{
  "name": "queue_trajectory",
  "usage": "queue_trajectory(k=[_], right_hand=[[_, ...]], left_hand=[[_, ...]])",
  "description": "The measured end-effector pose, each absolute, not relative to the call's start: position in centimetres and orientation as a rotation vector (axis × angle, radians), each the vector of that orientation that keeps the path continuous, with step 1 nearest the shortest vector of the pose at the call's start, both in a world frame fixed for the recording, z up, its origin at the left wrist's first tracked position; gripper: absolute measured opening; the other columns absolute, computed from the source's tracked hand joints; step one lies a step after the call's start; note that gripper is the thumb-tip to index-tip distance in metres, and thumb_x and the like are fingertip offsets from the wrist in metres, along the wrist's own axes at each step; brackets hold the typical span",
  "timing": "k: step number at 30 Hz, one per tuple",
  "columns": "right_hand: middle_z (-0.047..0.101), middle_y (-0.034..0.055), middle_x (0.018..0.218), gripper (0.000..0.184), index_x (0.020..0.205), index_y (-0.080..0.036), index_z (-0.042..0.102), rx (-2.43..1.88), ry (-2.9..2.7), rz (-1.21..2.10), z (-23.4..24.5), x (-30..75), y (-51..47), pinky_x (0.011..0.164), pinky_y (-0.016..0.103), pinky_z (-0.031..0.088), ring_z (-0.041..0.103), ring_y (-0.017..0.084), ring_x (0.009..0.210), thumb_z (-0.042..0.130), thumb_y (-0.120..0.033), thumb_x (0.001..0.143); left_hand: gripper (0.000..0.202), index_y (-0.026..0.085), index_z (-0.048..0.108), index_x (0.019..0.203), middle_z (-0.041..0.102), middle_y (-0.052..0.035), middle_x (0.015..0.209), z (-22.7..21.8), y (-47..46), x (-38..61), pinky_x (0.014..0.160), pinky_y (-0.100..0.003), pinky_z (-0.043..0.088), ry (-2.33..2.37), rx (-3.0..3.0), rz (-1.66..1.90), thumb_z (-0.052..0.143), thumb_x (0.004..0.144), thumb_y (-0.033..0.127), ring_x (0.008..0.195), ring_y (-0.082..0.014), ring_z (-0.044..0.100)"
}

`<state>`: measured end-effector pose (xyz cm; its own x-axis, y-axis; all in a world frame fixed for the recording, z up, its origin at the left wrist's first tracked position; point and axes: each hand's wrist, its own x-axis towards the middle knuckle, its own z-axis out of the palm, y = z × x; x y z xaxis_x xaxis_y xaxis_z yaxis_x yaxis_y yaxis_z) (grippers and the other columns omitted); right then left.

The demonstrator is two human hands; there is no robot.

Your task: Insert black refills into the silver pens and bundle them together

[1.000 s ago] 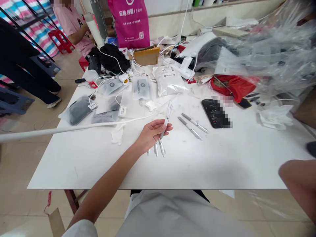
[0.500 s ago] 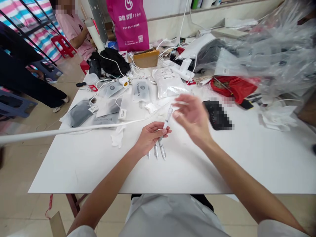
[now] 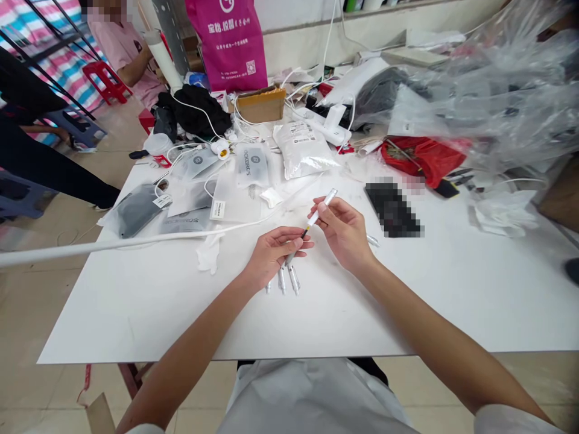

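Observation:
My left hand pinches the grey lower part of a pen between thumb and fingers. On the pen's white upper part, which ends in a clear tip, the fingers of my right hand are closed. A narrow dark and yellow section shows between the two hands. Below my left hand, several clear-ended pens lie side by side, their upper ends partly hidden by it. Another clear piece lies just right of my right hand, partly covered.
Packaged pouches, a white plastic parcel and cables crowd the table's far side. A white cable crosses from the left. A black pixelated item lies right of my hands, near a red bag. People are at left.
My right hand, raised and spread beside the pen before, has closed on its white upper part. The pen now tilts further right, and a dark and yellow section shows along it.

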<state>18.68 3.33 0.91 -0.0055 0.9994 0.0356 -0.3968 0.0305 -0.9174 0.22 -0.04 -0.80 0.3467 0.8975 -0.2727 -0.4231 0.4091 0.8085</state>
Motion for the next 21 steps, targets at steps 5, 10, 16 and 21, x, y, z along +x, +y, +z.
queue_trajectory(k=[5, 10, 16, 21], right_hand=[[0.070, -0.0006, 0.091, 0.033, 0.093, -0.026, 0.080, -0.875, -0.859, 1.389, 0.8, 18.7, 3.4, 0.084, 0.029, 0.058, 0.067, 0.014, 0.086, 0.095, -0.051, 0.078], [0.071, -0.0004, 0.092, 0.032, 0.111, -0.028, 0.082, -0.854, -1.050, 1.286, 0.5, 18.9, 3.2, 0.088, 0.032, 0.060, 0.069, 0.015, 0.090, 0.089, -0.048, 0.088], [0.074, 0.0011, 0.099, 0.047, 0.139, -0.033, 0.069, -0.771, -1.331, 1.068, 0.7, 18.9, 2.4, 0.083, 0.041, 0.066, 0.072, 0.019, 0.087, 0.083, -0.043, 0.096], [0.075, 0.0019, 0.101, 0.063, 0.154, -0.040, 0.052, -0.739, -1.405, 0.978, 1.0, 19.0, 2.0, 0.084, 0.048, 0.068, 0.075, 0.023, 0.089, 0.080, -0.045, 0.098]], left_hand=[[0.037, 0.018, 0.082, 0.109, 0.082, -0.0093, 0.109, -0.8, -0.1, 0.3, 0.089, -0.034, 0.058, 0.795, 0.708, 0.929, 0.098, 0.078, 0.032, 0.105, -0.0267, 0.081], [0.036, 0.019, 0.083, 0.112, 0.080, -0.0088, 0.109, -1.0, -0.1, 0.2, 0.090, -0.034, 0.056, 0.779, 0.715, 0.929, 0.096, 0.082, 0.033, 0.106, -0.0257, 0.079], [0.033, 0.020, 0.082, 0.119, 0.068, -0.0056, 0.102, -0.6, -0.5, 0.5, 0.069, -0.027, 0.044, 0.676, 0.815, 0.931, 0.088, 0.089, 0.033, 0.078, -0.0104, 0.060], [0.032, 0.018, 0.078, 0.100, 0.056, -0.0018, 0.090, -0.2, -0.8, 0.9, 0.059, -0.026, 0.030, 0.713, 0.877, 0.921, 0.082, 0.095, 0.049, 0.066, -0.0070, 0.043]])
